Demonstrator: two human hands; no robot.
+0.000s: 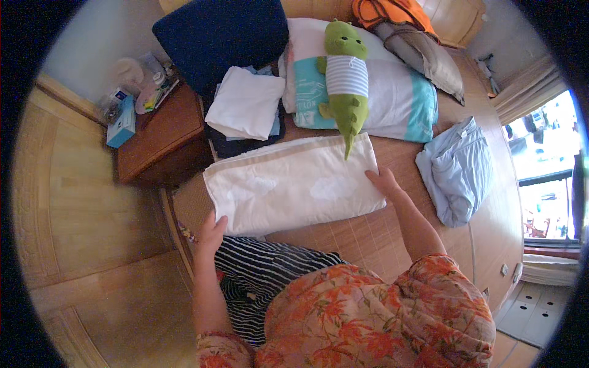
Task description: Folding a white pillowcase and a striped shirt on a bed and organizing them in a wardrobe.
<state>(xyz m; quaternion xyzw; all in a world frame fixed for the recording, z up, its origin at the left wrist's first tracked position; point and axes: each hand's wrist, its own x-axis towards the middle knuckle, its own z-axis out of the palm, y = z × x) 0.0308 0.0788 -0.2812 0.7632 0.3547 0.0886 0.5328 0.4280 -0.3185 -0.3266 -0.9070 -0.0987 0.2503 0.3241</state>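
"Daylight enters by a window [543,144] on the right, past a wide brown bed [380,245]. What lies foremost on it?"

"A cream folded cloth [288,190], spread flat near the bed's close edge. Its long sides run crosswise, which probably suits 2 hands reaching for opposite ends."

"How is it held?"

"The left hand [210,233] grasps the near left corner, thumb on top; the right hand [384,182] grasps the right edge. I'd guess this spacing keeps the layers square and stops the fabric sagging. How firmly they press, I cannot tell."

"And the green plush toy [348,76]?"

"Face up along white-and-turquoise bedding [396,101], perhaps parked there as a soft, raised spot. Its tail overlaps the cloth's far edge in this view; whether they touch, I cannot tell."

"Why are other textiles at both sides?"

"A white folded cloth [244,103] tops a dark stack [242,147] beside the nightstand [164,132], and a light-blue garment [457,172] lies loosely folded on the right. Set apart, they seem placed so as not to crowd the cream piece."
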